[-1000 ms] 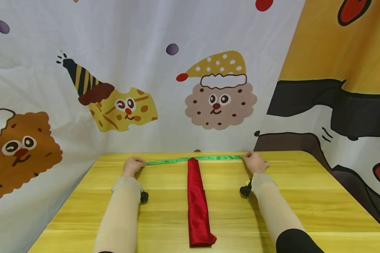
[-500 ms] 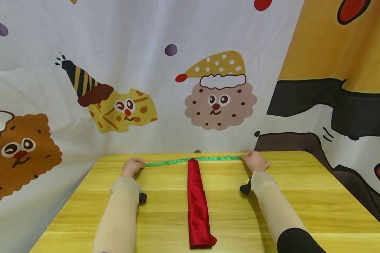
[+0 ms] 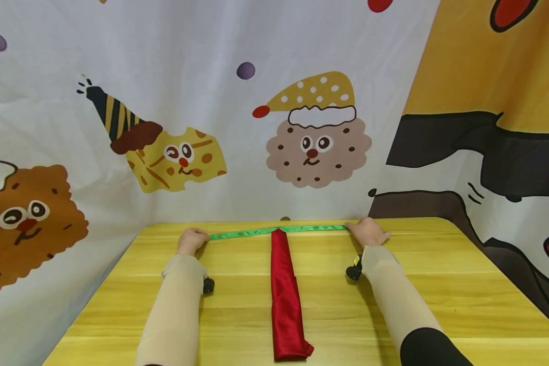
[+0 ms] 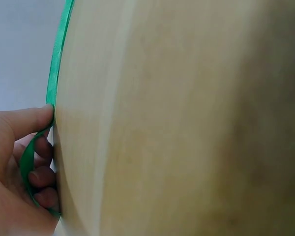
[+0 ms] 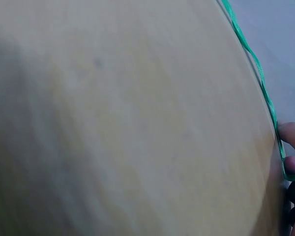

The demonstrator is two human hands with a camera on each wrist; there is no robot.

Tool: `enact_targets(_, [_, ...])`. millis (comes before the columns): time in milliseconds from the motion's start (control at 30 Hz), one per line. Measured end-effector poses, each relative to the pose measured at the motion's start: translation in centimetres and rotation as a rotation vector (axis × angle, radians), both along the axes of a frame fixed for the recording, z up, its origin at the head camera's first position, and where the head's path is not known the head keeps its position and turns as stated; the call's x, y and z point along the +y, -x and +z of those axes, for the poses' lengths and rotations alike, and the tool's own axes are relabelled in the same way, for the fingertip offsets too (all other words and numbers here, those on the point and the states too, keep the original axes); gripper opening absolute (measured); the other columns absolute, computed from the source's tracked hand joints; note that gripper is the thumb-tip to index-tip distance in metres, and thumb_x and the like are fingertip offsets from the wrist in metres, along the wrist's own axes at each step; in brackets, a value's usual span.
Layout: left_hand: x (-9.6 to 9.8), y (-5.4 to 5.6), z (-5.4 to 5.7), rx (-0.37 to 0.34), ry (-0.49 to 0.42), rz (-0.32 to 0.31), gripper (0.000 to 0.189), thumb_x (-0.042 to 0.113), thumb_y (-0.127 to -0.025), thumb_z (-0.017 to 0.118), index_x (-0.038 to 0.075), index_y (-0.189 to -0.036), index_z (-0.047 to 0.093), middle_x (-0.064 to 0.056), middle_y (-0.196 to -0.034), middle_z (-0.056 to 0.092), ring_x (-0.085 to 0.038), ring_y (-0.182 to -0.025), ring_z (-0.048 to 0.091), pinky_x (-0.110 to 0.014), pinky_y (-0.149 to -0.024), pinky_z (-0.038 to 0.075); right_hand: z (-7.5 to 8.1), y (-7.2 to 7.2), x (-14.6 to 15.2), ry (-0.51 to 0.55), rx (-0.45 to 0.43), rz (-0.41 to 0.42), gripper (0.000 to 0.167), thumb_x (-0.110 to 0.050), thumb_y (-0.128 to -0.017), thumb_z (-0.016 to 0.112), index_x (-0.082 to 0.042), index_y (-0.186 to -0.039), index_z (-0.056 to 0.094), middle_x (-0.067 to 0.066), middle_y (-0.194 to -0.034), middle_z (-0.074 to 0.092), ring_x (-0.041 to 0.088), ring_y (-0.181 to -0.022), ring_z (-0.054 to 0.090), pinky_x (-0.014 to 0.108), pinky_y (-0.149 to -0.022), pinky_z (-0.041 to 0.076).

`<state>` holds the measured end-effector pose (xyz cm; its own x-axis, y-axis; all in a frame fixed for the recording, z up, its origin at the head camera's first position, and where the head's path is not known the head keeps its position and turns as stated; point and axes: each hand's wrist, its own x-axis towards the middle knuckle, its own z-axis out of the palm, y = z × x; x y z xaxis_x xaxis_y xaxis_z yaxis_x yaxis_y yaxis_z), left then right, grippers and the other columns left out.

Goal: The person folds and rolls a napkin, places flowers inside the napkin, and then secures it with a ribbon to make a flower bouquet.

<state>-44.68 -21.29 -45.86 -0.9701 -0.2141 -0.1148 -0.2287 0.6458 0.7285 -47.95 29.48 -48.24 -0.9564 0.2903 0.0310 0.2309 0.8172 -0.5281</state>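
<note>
Big cartoon-print curtain at the back, with a yellow wood-grain table in front of it. The green ribbon is on the far side of the table, long axis going left to right, pretty much along the far edge, with its left end a touch nearer. It's thin, shiny, a bit wavy, basically pulled straight.

Left hand is pinching it between thumb and finger, and in the left wrist view a loose tail curves down past the curled fingers. Right hand pinches the other end; the right wrist view cuts most of that hand off, so I can't see where the ribbon's tail goes.

The red cloth is a long, glossy satiny strip pointing near to far, narrow tip at the ribbon's middle, wider at the near end, with a little corner sticking out near right. Can't make out whether the ribbon goes over or under that tip. Both wrist views are kinda blurry.
</note>
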Motion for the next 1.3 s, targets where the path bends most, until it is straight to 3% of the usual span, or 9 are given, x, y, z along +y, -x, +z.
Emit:
enact_targets(267, [-0.1, -0.3, 0.4, 0.013, 0.023, -0.006, 0.024, 0.016, -0.090, 0.065, -0.005, -0.100, 0.066, -0.020, -0.096, 0.063, -0.033, -0.084, 0.056, -0.045, -0.075, 0.047, 0.1, -0.2, 0.3, -0.024, 0.006, 0.023, 0.048, -0.054, -0.087, 0.061, -0.010, -0.067, 0.061, 0.007, -0.071, 0.065, 0.041, -0.092, 0.061, 0.080, -0.095, 0.005])
enact_targets(433, [-0.4, -0.2, 0.5, 0.006, 0.005, -0.015, 0.021, 0.016, -0.088, 0.068, -0.004, -0.095, 0.066, -0.016, -0.088, 0.062, -0.029, -0.077, 0.055, -0.042, -0.070, 0.047, 0.7, -0.6, 0.4, -0.030, 0.002, 0.027, 0.047, -0.054, -0.086, 0.063, -0.008, -0.075, 0.066, 0.010, -0.079, 0.067, 0.040, -0.090, 0.062, 0.079, -0.094, 0.011])
enact_targets(667, [-0.8, 0.0, 0.5, -0.029, -0.025, -0.041, 0.021, 0.016, -0.086, 0.070, -0.003, -0.093, 0.066, -0.015, -0.090, 0.062, -0.028, -0.079, 0.055, -0.041, -0.072, 0.047, 1.1, -1.1, 0.6, -0.031, -0.024, 0.021, 0.048, -0.053, -0.087, 0.064, -0.006, -0.076, 0.064, 0.010, -0.077, 0.065, 0.040, -0.092, 0.061, 0.078, -0.097, 0.005])
enact_targets(867, [-0.9, -0.1, 0.5, -0.042, -0.034, -0.052, 0.030, 0.019, -0.087, 0.069, -0.006, -0.102, 0.066, -0.020, -0.101, 0.063, -0.032, -0.088, 0.057, -0.044, -0.078, 0.047, 0.7, -1.1, 0.6, -0.033, -0.043, 0.021, 0.052, -0.057, -0.086, 0.061, -0.006, -0.082, 0.066, 0.013, -0.086, 0.067, 0.042, -0.097, 0.060, 0.078, -0.097, 0.005])
enact_targets(1133, [-0.2, 0.1, 0.4, -0.028, 0.055, -0.022, 0.033, 0.025, -0.087, 0.069, -0.006, -0.098, 0.065, -0.020, -0.099, 0.064, -0.033, -0.087, 0.057, -0.046, -0.081, 0.046, 0.3, -0.4, -0.3, -0.031, -0.024, 0.008, 0.053, -0.060, -0.084, 0.061, -0.009, -0.074, 0.063, 0.011, -0.082, 0.066, 0.042, -0.096, 0.060, 0.079, -0.095, 0.007])
enact_targets(1300, [0.2, 0.2, 0.6, -0.047, 0.095, -0.020, 0.039, 0.026, -0.089, 0.068, -0.009, -0.104, 0.063, -0.022, -0.100, 0.063, -0.033, -0.087, 0.056, -0.047, -0.082, 0.047, 0.1, 0.2, -0.8, -0.058, -0.024, 0.025, 0.053, -0.061, -0.084, 0.059, -0.010, -0.070, 0.058, 0.009, -0.076, 0.063, 0.039, -0.093, 0.060, 0.077, -0.096, 0.008])
